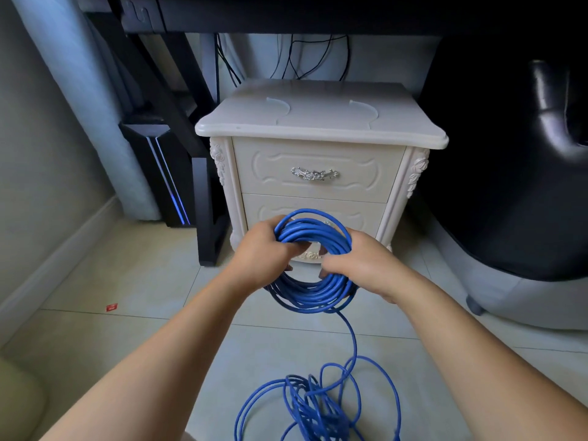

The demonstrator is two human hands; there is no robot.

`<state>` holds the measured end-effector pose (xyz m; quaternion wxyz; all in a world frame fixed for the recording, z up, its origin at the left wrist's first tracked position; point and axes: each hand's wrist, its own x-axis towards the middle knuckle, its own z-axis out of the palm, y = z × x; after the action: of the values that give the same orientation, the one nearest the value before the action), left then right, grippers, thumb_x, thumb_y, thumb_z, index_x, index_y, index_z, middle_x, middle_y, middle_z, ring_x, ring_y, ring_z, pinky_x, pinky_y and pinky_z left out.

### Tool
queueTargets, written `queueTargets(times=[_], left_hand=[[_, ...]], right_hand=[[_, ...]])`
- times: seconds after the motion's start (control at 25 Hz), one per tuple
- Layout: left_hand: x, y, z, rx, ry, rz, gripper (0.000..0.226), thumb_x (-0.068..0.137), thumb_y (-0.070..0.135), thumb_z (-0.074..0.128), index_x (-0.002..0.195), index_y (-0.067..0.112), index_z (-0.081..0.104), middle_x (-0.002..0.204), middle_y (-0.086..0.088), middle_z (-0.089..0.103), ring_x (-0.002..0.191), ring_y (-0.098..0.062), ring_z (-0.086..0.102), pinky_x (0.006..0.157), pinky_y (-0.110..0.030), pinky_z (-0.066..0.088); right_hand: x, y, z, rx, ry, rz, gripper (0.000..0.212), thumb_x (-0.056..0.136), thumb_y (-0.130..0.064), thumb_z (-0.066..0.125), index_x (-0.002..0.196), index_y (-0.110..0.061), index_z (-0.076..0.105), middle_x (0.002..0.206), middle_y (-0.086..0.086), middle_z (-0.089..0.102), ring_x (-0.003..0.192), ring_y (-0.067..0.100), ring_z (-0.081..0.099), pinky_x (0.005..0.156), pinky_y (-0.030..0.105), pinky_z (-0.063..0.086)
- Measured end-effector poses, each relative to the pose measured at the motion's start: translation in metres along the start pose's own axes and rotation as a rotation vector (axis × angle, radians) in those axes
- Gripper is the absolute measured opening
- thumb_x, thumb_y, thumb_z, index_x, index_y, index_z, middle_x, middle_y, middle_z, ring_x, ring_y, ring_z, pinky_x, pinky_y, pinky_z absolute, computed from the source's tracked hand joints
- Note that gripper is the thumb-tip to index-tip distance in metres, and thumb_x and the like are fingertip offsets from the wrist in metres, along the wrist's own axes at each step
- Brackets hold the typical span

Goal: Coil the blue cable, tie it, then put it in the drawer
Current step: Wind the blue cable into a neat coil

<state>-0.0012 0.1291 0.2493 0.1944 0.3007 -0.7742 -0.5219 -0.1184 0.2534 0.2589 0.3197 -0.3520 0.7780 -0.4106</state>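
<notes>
Head view: you're looking down your forearms at a cream nightstand (318,122) on the tiled floor (127,281).
Blue cable (313,232): it's up in the air in front of the nightstand, wound into a round coil of many turns, held between your hands.
Left hand (264,249): it's on the coil's left side, fingers (294,248) wrapped through the middle and clenched around the bundled strands.
Right hand (362,265): it's on the lower right of the coil, fingers (331,264) curled in and grasping the strands there.
Loose tail (353,338): one strand drops from the bottom of the coil and runs down to the floor.
Uncoiled heap (318,405): there's a tangle of blue loops on the tiles between your forearms, near the bottom edge.
Top drawer (356,183): closed, with its silver handle (314,174) in the centre.
Lower drawer (366,214): closed as well, and partly hidden behind the coil.
Left of the nightstand: a black desk leg (203,202) and a dark computer tower (165,176) with a lit blue strip.
Right side: a black chair (509,154) fills the frame.
Floor, far left: a small red scrap (111,307) lies well apart from the cable.
</notes>
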Motion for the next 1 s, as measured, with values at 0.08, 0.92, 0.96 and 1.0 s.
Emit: queueTargets(times=[0.08, 0.92, 0.96, 1.0], left_hand=[[0.001, 0.002, 0.002, -0.067, 0.052, 0.008, 0.013, 0.089, 0.008, 0.065, 0.096, 0.019, 0.066, 0.049, 0.017, 0.053, 0.045, -0.004, 0.047, 0.058, -0.033, 0.055], [-0.005, 0.007, 0.003, 0.000, 0.230, 0.104, 0.063, 0.089, 0.000, 0.056, 0.138, 0.039, 0.044, 0.094, 0.005, 0.066, 0.057, -0.014, 0.068, 0.058, -0.020, 0.055], [-0.004, 0.006, 0.002, 0.007, 0.209, 0.096, 0.056, 0.090, 0.001, 0.056, 0.135, 0.034, 0.049, 0.089, 0.002, 0.066, 0.056, -0.014, 0.067, 0.055, -0.018, 0.053], [-0.002, 0.005, 0.003, -0.008, 0.194, 0.088, 0.049, 0.091, 0.001, 0.056, 0.130, 0.031, 0.054, 0.085, 0.000, 0.066, 0.055, -0.014, 0.066, 0.053, -0.017, 0.051]], right_hand=[[-0.002, -0.001, 0.001, 0.055, 0.082, -0.028, 0.024, 0.078, -0.012, 0.068, 0.100, -0.018, 0.060, 0.070, 0.001, 0.065, 0.054, 0.014, 0.062, 0.044, 0.022, 0.048], [0.009, 0.005, 0.014, 0.436, 0.196, 0.058, 0.030, 0.080, -0.001, 0.057, 0.101, -0.021, 0.055, 0.054, -0.003, 0.064, 0.052, 0.013, 0.065, 0.052, 0.037, 0.057], [0.009, 0.005, 0.012, 0.377, 0.182, 0.045, 0.032, 0.079, -0.001, 0.058, 0.102, -0.022, 0.055, 0.050, -0.008, 0.062, 0.051, 0.010, 0.064, 0.053, 0.037, 0.057], [0.009, 0.005, 0.011, 0.339, 0.173, 0.032, 0.033, 0.079, -0.001, 0.060, 0.103, -0.023, 0.055, 0.050, -0.010, 0.061, 0.050, 0.008, 0.063, 0.053, 0.037, 0.058]])
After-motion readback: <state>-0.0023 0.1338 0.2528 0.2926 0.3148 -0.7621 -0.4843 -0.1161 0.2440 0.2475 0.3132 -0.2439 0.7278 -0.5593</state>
